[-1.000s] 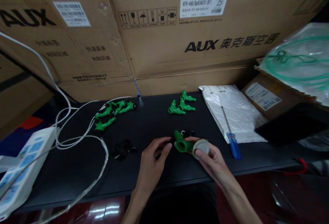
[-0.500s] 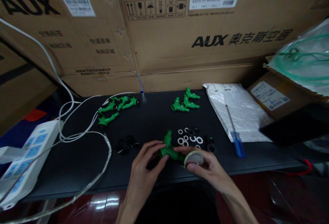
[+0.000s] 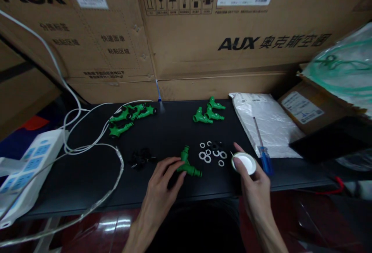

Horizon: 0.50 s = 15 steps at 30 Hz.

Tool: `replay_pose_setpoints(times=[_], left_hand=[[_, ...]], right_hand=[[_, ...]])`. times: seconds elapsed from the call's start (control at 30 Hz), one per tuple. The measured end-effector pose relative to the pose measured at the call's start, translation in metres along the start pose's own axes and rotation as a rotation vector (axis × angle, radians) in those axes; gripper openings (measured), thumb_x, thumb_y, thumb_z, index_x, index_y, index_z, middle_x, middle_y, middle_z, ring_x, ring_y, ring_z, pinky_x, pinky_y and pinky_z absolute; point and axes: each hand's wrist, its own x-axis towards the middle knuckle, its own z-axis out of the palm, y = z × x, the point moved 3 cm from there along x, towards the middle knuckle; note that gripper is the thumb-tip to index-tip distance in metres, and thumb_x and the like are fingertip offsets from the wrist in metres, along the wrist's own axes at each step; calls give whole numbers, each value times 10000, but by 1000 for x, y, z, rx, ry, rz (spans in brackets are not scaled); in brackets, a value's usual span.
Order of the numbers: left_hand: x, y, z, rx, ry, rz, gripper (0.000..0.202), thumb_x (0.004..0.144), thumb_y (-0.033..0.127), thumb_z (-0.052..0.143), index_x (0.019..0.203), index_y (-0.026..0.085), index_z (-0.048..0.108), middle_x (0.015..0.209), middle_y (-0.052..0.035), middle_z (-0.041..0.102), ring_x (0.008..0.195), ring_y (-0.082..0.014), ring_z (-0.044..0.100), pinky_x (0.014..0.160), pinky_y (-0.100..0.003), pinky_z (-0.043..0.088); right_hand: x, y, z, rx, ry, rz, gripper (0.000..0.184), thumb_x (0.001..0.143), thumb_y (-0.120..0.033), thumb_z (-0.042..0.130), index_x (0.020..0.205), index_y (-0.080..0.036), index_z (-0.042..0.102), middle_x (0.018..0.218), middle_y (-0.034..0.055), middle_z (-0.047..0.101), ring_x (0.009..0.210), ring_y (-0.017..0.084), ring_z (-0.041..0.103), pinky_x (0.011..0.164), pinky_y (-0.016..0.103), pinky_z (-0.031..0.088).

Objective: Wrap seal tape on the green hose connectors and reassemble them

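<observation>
My left hand pinches a green Y-shaped pipe fitting between thumb and fingers, just above the black table. Dark rings show at the fitting's ends. Off to the right, my right hand grips a small round tin whose inside looks white, with the thumb over its rim. A thin pale tip sticks out beside that tin; what it belongs to is hidden. Between the hands lie several white ring washers and some black rings.
Green fittings stand at the back right and back left. Small black parts lie left of my left hand. A blue-handled screwdriver rests partly on a white package. White cables and a power strip occupy the left.
My right hand has moved right, away from the green fitting, carrying the tin, whose white inside now faces up. My left hand keeps the fitting, slightly lower and further left.
</observation>
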Motion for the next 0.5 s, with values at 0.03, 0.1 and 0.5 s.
replay_pose_setpoints(times=[0.03, 0.1, 0.5], left_hand=[[1, 2, 0, 5, -9, 16, 311, 1013, 196, 645, 1316, 263, 634, 1296, -79, 666, 1207, -246, 667, 1044, -489, 601], [5, 5, 1, 10, -47, 52, 337, 1009, 195, 653, 1337, 260, 615, 1311, -79, 660, 1270, -255, 628, 1077, -503, 580], [19, 4, 14, 48, -235, 144, 458, 959, 234, 738, 1388, 274, 581, 1393, -58, 657, 1404, -269, 538, 1208, -587, 458]], right_hand=[[-2, -1, 6, -6, -14, -8, 608, 850, -532, 805, 1378, -245, 714, 1310, 80, 741, 1101, 269, 676, 1045, 427, 473], [-3, -5, 13, -23, -19, -35, 604, 846, -548, 801, 1363, -247, 720, 1313, 77, 737, 1079, 257, 669, 998, 397, 485], [30, -39, 40, -89, -449, 55, 673, 800, -589, 815, 1301, -151, 711, 857, 74, 810, 784, 261, 760, 810, 388, 581]])
